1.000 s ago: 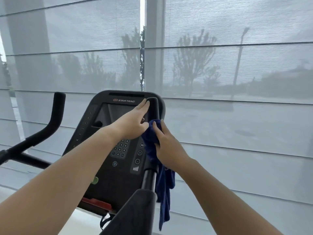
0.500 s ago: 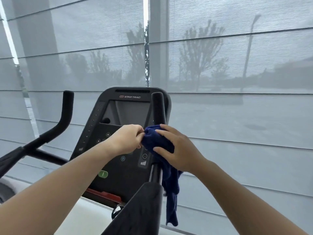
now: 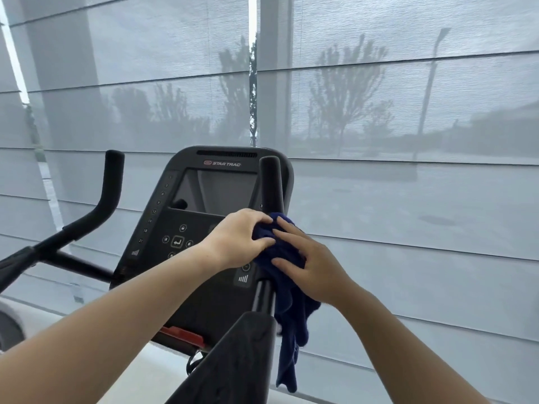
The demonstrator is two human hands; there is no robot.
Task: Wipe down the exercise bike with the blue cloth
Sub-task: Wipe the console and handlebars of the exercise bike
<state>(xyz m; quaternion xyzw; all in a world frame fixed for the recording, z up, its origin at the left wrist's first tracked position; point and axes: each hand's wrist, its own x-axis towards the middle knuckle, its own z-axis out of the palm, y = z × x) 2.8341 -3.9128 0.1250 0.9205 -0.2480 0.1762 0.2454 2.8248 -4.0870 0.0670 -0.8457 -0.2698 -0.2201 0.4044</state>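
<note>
Cloth on right handlebar post, both hands engaged

Head view, looking forward and down over both bare forearms at the exercise bike [image 3: 151, 234].

- Task item: blue cloth [image 3: 284, 255] is bunched around the right handlebar post [image 3: 270, 182], below the post's rounded top end and just beside the right edge of the console [image 3: 221, 293]. A loose tail of the cloth hangs down on the right side of the post, past the padded arm [image 3: 233, 363] in the near foreground.
- Left hand [image 3: 236, 240]: comes in from the left across the console face. Grip closed on the cloth, with the fingers curled over the bundle's left side and the fingertips pressed into the fabric.
- Right hand [image 3: 312, 266]: comes in from the right. Grip closed around the cloth, with the fingers laid over its top and far side and the thumb pressing on the near face. The post inside the bundle is hidden there.
- The hands sit close together with the cloth between them.
- Console: "STAR TRAC" lettering at the top, dark screen [image 3: 215, 191] below it, keypad [image 3: 178, 242] partly covered by the left wrist. A red strip [image 3: 182, 335] runs along the lower edge.
- Left handlebar [image 3: 112, 182] stands upright, well apart from both hands, untouched.
- Background: grey roller blinds [image 3: 408, 88] cover the windows. Tree and lamp-post outlines show faintly through them.
</note>
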